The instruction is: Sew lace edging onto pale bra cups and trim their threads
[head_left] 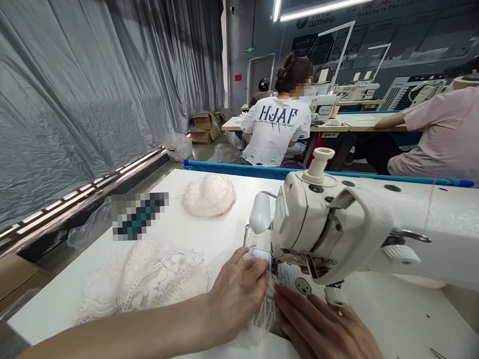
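Observation:
White lace fabric (265,312) lies under the needle area of a white sewing machine (300,219). My left hand (238,290) is closed on the lace just left of the presser foot, its fingers bent and pressed together. On the right side of the same lace, my right hand (325,324) lies with its fingers stretched out, fingertips touching the cloth's edge below the needle. More lace pieces (168,278) spread over the table beside my left forearm. A round pale pink cup-shaped piece (209,195) with loose threads sits farther back. My hands partly hide the lace at the needle.
The white table (389,326) carries the machine, with a blurred dark object (140,215) at its left. A blue bar (239,170) runs along the far edge. Two people sit at machines ahead, one in a white shirt (277,127). Cardboard boxes (204,128) stand by the curtain.

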Tool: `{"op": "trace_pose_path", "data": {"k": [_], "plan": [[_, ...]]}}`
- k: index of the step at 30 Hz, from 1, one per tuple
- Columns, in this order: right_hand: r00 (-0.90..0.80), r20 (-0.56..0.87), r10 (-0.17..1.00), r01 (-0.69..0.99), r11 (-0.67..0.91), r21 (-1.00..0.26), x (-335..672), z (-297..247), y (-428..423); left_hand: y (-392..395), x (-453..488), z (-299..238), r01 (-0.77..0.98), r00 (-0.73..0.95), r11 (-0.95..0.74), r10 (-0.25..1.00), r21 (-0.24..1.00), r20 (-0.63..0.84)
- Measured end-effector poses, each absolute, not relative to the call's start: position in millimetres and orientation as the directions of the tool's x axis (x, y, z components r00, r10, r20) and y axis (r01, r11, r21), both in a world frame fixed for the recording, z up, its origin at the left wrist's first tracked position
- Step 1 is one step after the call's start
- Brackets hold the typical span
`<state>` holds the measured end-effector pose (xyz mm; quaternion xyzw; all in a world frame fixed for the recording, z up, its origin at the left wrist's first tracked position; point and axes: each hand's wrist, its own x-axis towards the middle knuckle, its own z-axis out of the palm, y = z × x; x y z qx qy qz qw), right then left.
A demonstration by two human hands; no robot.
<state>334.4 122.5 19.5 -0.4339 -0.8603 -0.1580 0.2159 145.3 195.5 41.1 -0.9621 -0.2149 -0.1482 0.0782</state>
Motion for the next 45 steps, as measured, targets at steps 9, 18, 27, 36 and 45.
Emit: {"op": "trace_pose_path", "data": {"k": [9, 18, 27, 36, 45], "plan": [[-0.531, 0.481, 0.698, 0.825, 0.555, 0.106, 336.6, 20.7, 123.9, 201.5, 150.6, 34.4, 0.481, 0.84, -0.871, 0.428, -0.095, 0.333], [-0.534, 0.489, 0.69, 0.831, 0.536, 0.152, 334.1, 20.6, 125.2, 195.2, 147.8, 34.2, 0.459, 0.844, -0.88, 0.39, -0.12, 0.369], [-0.528, 0.519, 0.672, 0.827, 0.545, 0.136, 332.9, 23.3, 123.4, 179.1, 154.4, 16.4, 0.48, 0.787, -0.876, 0.405, -0.048, 0.464], [-0.486, 0.542, 0.686, 0.85, 0.514, 0.112, 337.2, 14.9, 122.9, 189.0, 154.5, 25.8, 0.519, 0.799, -0.852, 0.457, -0.064, 0.391], [-0.38, 0.595, 0.708, 0.882, 0.471, 0.002, 353.4, -5.8, 129.3, 175.3, 172.6, 16.1, 0.637, 0.749, -0.768, 0.597, -0.065, 0.289]]}}
